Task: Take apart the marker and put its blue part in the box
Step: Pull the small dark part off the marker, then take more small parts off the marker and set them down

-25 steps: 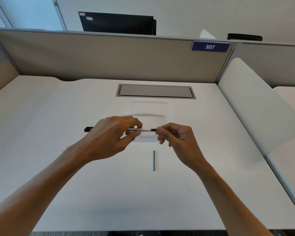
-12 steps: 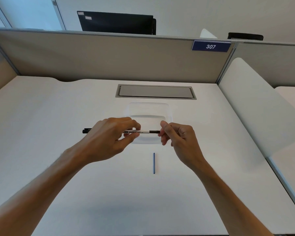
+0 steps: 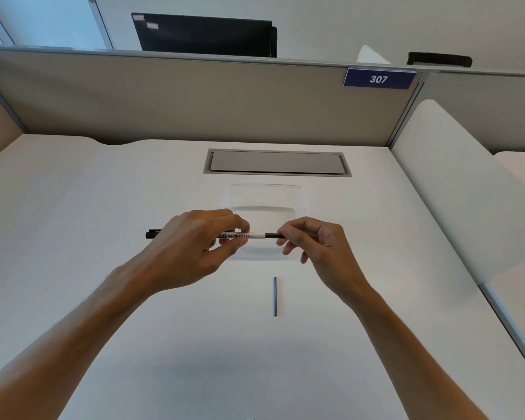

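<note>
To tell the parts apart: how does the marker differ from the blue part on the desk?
The marker is white with black ends; the blue part is all blue. The marker is held above the desk by the left hand and right hand; the blue part lies untouched. The marker points sideways, the blue part front to back. Both are outside the box.

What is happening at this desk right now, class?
A person holds a whiteboard marker level above a clear box, the left hand gripping its barrel and the right hand pinching its dark end. A thin blue part lies on the white desk, nearer the person than the box and not in it.
</note>
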